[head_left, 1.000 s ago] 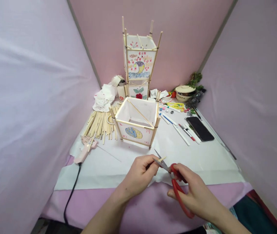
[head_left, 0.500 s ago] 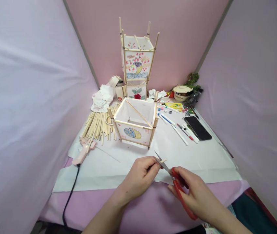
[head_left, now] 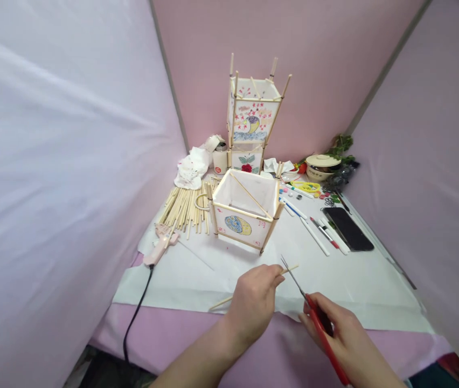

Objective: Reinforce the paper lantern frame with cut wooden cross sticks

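Observation:
Closed around a thin wooden stick (head_left: 221,303), my left hand (head_left: 254,302) is near the table's front edge; one end of the stick sticks out past the fingertips, the other shows left of the wrist. My right hand (head_left: 342,328) grips red-handled scissors (head_left: 321,330), whose narrow blades lie across the stick's far end close to my left fingertips. Just beyond stands a square box lantern (head_left: 240,225) of sticks and white panels, open at the top, with a drawn blue and yellow round shape on its front and one stick laid diagonally across its top.
Behind rises a taller two-tier lantern (head_left: 254,121). To the left lie a pile of wooden sticks (head_left: 185,210) and a pink glue gun (head_left: 160,250) with a black cord. Markers (head_left: 314,236), a black phone (head_left: 348,229) and a lidded pot (head_left: 322,167) are on the right.
The view has shifted, so the scene sits further right. My left hand has turned, and the stick now shows on both sides of it. The scissor blades look closer together.

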Available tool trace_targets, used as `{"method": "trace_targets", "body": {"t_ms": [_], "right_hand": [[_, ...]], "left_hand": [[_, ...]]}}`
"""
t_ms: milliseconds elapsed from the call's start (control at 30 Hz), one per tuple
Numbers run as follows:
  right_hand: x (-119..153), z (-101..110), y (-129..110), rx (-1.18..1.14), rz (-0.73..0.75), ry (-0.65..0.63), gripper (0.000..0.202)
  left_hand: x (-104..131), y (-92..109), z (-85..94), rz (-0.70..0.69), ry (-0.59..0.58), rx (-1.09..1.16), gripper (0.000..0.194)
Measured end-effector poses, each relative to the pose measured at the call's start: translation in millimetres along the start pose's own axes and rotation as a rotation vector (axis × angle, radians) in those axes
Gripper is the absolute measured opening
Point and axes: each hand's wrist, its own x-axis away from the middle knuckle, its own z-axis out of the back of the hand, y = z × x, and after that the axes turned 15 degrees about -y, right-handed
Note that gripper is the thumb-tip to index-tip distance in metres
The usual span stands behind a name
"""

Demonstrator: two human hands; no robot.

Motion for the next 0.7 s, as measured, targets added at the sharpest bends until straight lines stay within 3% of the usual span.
{"method": "trace_targets", "body": {"t_ms": [100, 233, 367, 500, 567, 600, 700], "right_hand": [[1, -2, 6, -0.004, 0.016, -0.020, 0.030], [2, 0, 16, 0.057, 0.062, -0.020, 0.028], [5, 5, 25, 0.140, 0.106, -0.016, 0.028], [8, 11, 35, 0.227, 0.155, -0.057, 0.025], [9, 12, 36, 0.236, 0.159, -0.081, 0.026], [9, 12, 36, 0.226, 0.150, -0.074, 0.028], [9, 8, 29, 0.153, 0.102, -0.021, 0.033]], "left_hand": [[3, 0, 0.4, -0.028, -0.017, 0.037, 0.024], [4, 5, 9.4, 0.086, -0.158, 0.375, 0.027], [3, 1, 15.7, 0.215, -0.377, 0.900, 0.029], [3, -6, 18.6, 0.293, -0.701, 1.354, 0.031], [4, -6, 19.3, 0.294, -0.756, 1.330, 0.029], [5, -6, 19.3, 0.280, -0.720, 1.224, 0.027], [8, -2, 15.5, 0.176, -0.428, 0.587, 0.024]]}}
